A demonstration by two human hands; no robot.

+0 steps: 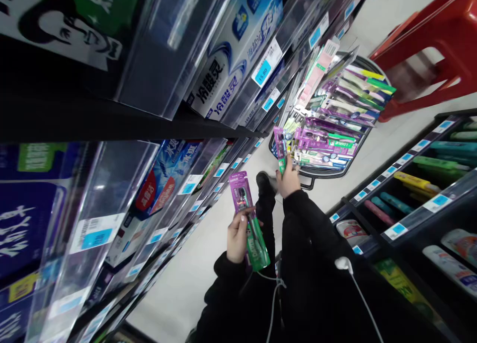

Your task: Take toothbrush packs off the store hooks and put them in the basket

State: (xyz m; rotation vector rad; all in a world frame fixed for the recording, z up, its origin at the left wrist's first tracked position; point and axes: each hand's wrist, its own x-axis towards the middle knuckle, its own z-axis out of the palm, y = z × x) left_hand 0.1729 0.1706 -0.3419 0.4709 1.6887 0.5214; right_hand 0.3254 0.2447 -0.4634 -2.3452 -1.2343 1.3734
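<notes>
My left hand point(238, 234) grips a packaged toothbrush point(257, 241) in a purple and green wrapper, held out over the floor with its printed front facing up. Farther forward, my right hand point(289, 180) closes on another purple and green toothbrush pack point(280, 149), at the near edge of a black-rimmed basket point(324, 174). Many toothbrush packs point(331, 134) in purple, green, white and yellow fill that basket. A tall pink pack point(316, 75) leans at its left side. The fingertips of my right hand are partly hidden.
Shelves with toothpaste boxes point(231, 55) and price tags point(264, 70) rise at the left. Lower shelves point(402, 204) with more goods run along the right. A red plastic stool point(428, 60) stands beyond the basket. White earphone cords point(361, 298) hang over my dark clothing.
</notes>
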